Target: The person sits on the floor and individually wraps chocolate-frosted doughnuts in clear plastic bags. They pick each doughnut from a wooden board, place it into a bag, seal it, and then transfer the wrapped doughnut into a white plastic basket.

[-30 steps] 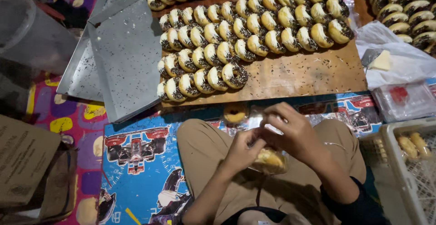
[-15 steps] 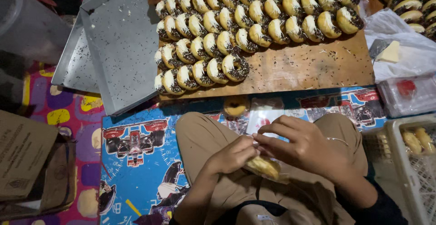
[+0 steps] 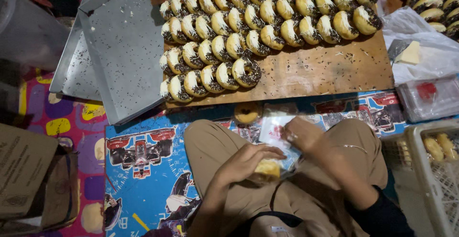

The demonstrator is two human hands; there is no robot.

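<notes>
Head view: left hand (image 3: 246, 163) fingers curled round doughnut (image 3: 267, 169); right hand (image 3: 302, 134) pinching plastic wrapper (image 3: 275, 131).

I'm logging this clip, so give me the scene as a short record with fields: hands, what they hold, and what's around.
Left hand: left hand cupped over a doughnut in a clear bag, on the lap
Right hand: right hand pinching the top of the clear bag
Board: wooden board with rows of chocolate-sprinkled doughnuts
Loose item: single doughnut on the mat near the knees
Trays: two metal trays left of the board
Basket: white basket at right holding bagged doughnuts
Floor: racing-car mat
</notes>
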